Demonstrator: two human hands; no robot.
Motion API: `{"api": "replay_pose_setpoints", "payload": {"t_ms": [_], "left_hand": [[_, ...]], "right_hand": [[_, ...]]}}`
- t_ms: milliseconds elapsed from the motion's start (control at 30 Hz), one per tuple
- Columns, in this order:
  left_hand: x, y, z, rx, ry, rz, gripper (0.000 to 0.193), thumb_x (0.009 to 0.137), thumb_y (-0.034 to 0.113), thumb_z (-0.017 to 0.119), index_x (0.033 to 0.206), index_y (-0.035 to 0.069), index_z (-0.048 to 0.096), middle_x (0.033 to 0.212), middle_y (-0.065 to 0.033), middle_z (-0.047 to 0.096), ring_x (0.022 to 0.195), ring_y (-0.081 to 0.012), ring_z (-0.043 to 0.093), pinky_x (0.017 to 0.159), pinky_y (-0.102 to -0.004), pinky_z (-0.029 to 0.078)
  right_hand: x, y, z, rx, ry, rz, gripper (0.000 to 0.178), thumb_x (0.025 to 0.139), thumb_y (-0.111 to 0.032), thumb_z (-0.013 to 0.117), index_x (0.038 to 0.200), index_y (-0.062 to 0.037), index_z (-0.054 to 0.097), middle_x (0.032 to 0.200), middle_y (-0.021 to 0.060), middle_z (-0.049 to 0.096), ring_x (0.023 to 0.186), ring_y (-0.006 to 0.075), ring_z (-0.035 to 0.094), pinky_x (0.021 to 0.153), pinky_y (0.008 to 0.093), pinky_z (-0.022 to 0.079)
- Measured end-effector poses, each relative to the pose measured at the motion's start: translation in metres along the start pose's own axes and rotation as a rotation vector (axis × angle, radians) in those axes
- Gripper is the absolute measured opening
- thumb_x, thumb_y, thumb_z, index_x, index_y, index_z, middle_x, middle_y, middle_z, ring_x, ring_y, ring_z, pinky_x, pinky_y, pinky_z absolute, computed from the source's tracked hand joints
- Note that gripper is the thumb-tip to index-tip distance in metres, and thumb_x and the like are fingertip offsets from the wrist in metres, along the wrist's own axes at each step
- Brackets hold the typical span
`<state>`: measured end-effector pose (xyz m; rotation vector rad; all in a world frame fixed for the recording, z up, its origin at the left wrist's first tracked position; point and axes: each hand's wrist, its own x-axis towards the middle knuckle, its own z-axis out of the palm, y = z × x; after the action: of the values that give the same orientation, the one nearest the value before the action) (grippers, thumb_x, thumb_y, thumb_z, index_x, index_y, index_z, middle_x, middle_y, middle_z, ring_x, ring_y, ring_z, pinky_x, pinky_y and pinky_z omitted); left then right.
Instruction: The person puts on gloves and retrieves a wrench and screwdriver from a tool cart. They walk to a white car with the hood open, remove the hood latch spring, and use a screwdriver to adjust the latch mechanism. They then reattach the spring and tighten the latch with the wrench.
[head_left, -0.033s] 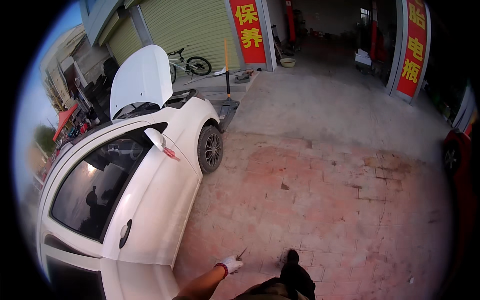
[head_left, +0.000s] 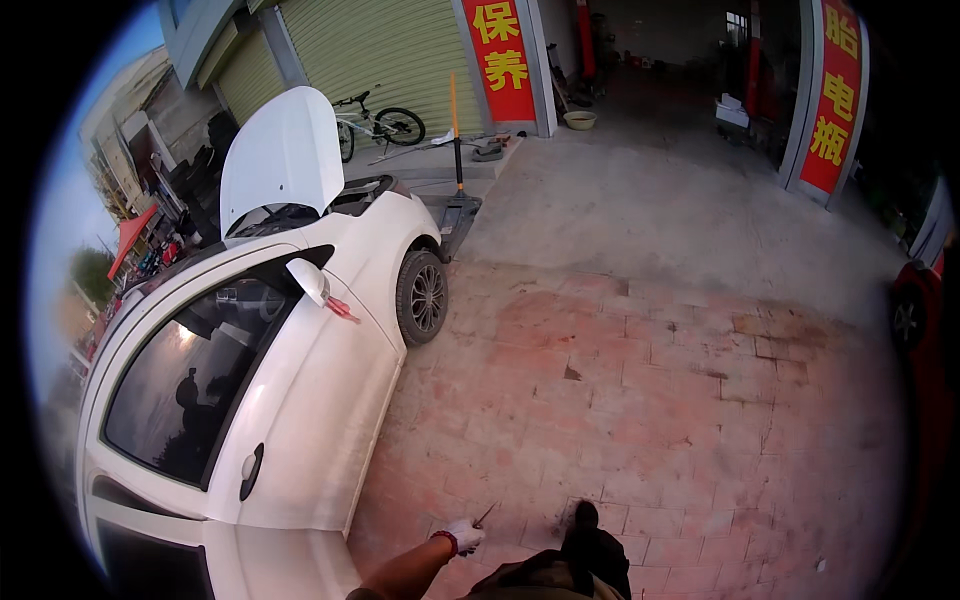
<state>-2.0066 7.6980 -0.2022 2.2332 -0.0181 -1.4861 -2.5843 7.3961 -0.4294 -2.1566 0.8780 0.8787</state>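
Observation:
My left hand (head_left: 464,536), in a white glove with a red band at the wrist, is closed low in the view, beside my body. From its fingers sticks a thin pointed tool (head_left: 485,516), too small to name more exactly. My right hand does not show. Left of me stands a white car (head_left: 320,420), its doors closed and its hood (head_left: 280,160) raised. Red ribbon (head_left: 342,311) hangs from the car's side mirror (head_left: 309,280). By the front wheel (head_left: 423,297) sits a floor jack (head_left: 458,225) with an upright orange and black handle.
Reddish paving (head_left: 620,400) lies before me, meeting grey concrete (head_left: 640,210) that leads into a dark garage. A bicycle (head_left: 385,128) leans near the shutter (head_left: 370,50). A pale basin (head_left: 580,121) is by the doorway. Part of a red car (head_left: 910,320) shows at far right.
The view has shifted very slightly. My left hand sits a little differently, with the thin tool still in it.

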Motion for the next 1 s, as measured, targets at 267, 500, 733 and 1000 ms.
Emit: {"api": "replay_pose_setpoints", "payload": {"t_ms": [267, 500, 733, 1000], "left_hand": [[0.051, -0.051, -0.020, -0.412, 0.256, -0.509, 0.026, 0.090, 0.023, 0.071, 0.108, 0.003, 0.069, 0.083, -0.0142, 0.072, 0.067, -0.0262, 0.071, 0.055, -0.0402, 0.060], [0.156, -0.043, -0.061, -0.182, 0.108, -0.564, 0.040, 0.087, 0.026, 0.079, 0.112, -0.004, 0.072, 0.100, -0.0183, 0.074, 0.087, -0.0278, 0.074, 0.060, -0.0427, 0.061], [0.292, 0.215, -0.369, -0.576, 0.135, -0.416, 0.030, 0.088, 0.025, 0.072, 0.106, 0.002, 0.067, 0.082, -0.0103, 0.071, 0.065, -0.0247, 0.071, 0.056, -0.0413, 0.061], [0.418, 0.512, -0.693, -0.636, 0.445, 0.107, 0.035, 0.091, 0.024, 0.070, 0.119, 0.003, 0.064, 0.090, -0.0095, 0.072, 0.065, -0.0176, 0.071, 0.050, -0.0326, 0.055]], "right_hand": [[0.261, -0.139, -0.427, 0.468, 0.028, 0.212, 0.017, 0.096, -0.018, 0.062, 0.097, -0.0028, 0.068, 0.067, 0.0161, 0.069, 0.042, 0.0234, 0.056, 0.035, 0.0420, 0.040], [0.379, -0.442, -0.724, 0.839, 0.345, 0.129, 0.023, 0.100, -0.026, 0.063, 0.113, -0.0084, 0.070, 0.063, 0.0078, 0.061, 0.039, 0.0156, 0.047, 0.036, 0.0323, 0.037], [0.462, -0.590, -0.777, 0.580, 0.156, 0.225, 0.030, 0.096, -0.027, 0.068, 0.110, -0.0008, 0.070, 0.064, 0.0130, 0.066, 0.042, 0.0189, 0.053, 0.039, 0.0348, 0.040], [0.696, -0.634, -0.871, 0.973, -0.004, 0.090, 0.031, 0.095, -0.003, 0.054, 0.126, 0.0043, 0.057, 0.073, 0.0181, 0.067, 0.044, 0.0223, 0.056, 0.040, 0.0359, 0.046]]}}
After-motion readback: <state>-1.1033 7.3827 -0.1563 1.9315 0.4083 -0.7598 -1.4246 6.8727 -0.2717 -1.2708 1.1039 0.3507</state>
